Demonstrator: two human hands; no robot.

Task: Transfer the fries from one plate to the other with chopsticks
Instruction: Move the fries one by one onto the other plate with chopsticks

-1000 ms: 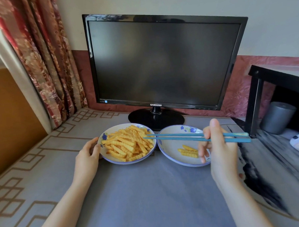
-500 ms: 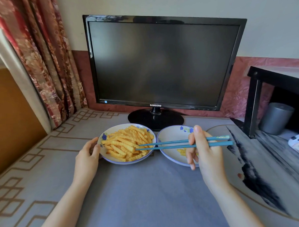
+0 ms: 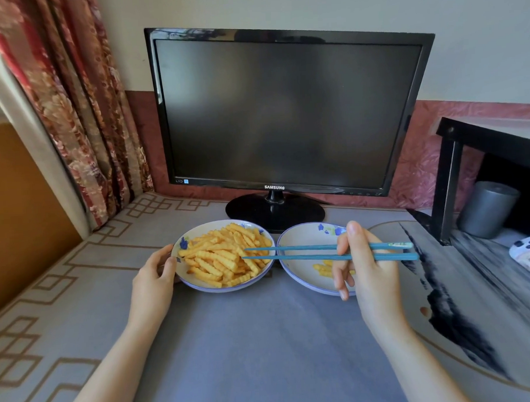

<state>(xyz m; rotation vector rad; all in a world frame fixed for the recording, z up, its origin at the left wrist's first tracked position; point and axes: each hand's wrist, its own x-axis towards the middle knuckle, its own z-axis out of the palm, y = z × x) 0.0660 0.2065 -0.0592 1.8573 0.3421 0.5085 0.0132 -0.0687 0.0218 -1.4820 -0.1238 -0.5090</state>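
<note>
We read this as the pick-up step of a trip: the right hand point(image 3: 370, 273) grips the blue chopsticks point(image 3: 296, 247) near their thick ends and reaches them leftward across the right plate point(image 3: 302, 238), so that the tips lie over the right side of the heap of fries point(image 3: 219, 254) on the full plate point(image 3: 186, 275). The tips stand slightly apart and we see no fry pinched between them; whether they touch the heap or hover just above it we cannot tell. The left hand point(image 3: 153, 278) clasps the left rim of the full plate, thumb on the near edge, steadying it on the surface point(image 3: 263, 337). The two plates sit side by side, rims touching or nearly so, near the base of a dark monitor point(image 3: 287, 114). Only a few fries point(image 3: 321, 267) lie on the right plate, partly hidden behind the right hand, so we judge that nearly all the work is left. The next move, as we see it, calls for closing the tips around a single fry at the edge of the heap, firmly enough to hold its ridged sides without snapping it, lifting it clear of its neighbours, and carrying it rightward over both rims to the bare part of the right plate.
</note>
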